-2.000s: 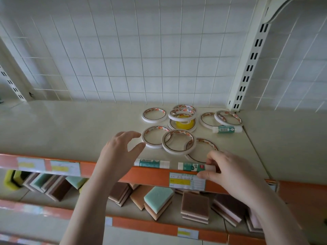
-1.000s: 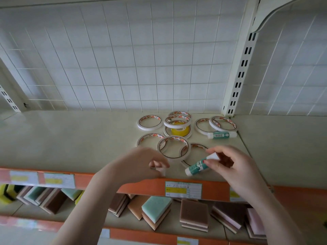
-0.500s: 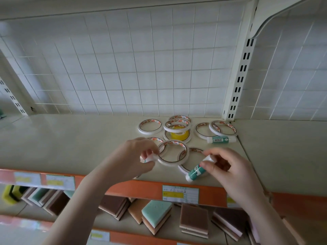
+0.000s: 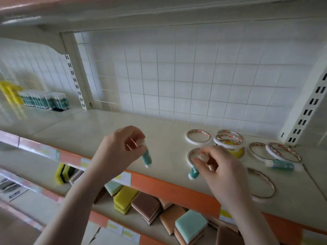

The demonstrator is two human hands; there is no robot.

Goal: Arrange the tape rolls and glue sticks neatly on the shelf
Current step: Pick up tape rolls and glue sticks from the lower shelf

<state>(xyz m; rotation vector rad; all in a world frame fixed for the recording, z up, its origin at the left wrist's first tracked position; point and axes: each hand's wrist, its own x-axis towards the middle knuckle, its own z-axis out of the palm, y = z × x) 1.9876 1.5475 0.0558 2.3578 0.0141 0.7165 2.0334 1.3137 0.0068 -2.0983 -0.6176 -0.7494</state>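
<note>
Glue sticks (image 4: 147, 157) pinched one per hand, left hand (image 4: 118, 151), right hand (image 4: 218, 167), above shelf (image 4: 85, 133) front beside tape rolls (image 4: 198, 137); best stood upright side by side on bare shelf, clear of rolls; label print too blurred to read.

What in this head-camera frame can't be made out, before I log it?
- Print on the glue stick in the left hand: too small and blurred.
- Upper part of the glue stick in the right hand: hidden by its fingers.
- Tape roll behind the right hand: partly covered.
- Boxed stock far left: motion blurred, unreadable.
- Shelf price labels: blurred.
</note>
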